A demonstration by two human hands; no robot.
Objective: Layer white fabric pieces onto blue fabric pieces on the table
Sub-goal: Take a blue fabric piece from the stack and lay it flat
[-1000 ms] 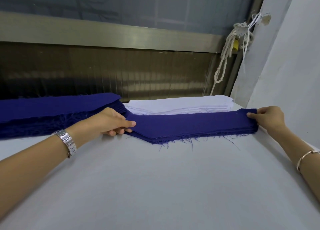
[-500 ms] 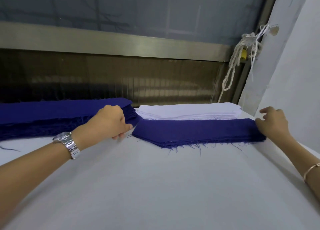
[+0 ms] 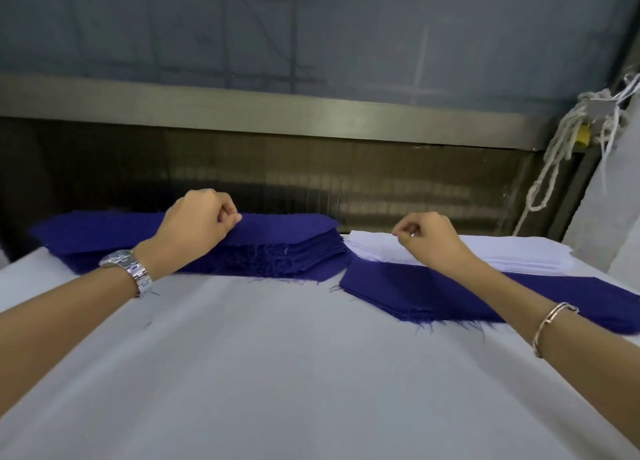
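The left hand (image 3: 197, 225) pinches the top layer of the tall blue stack (image 3: 284, 248), which lies just left of the white stack (image 3: 512, 251) on the bench (image 3: 277, 373). The right hand (image 3: 431, 239) pinches the top sheet at the white stack's left end. A thinner blue pile (image 3: 433, 293) lies just in front of the white stack, touching it.
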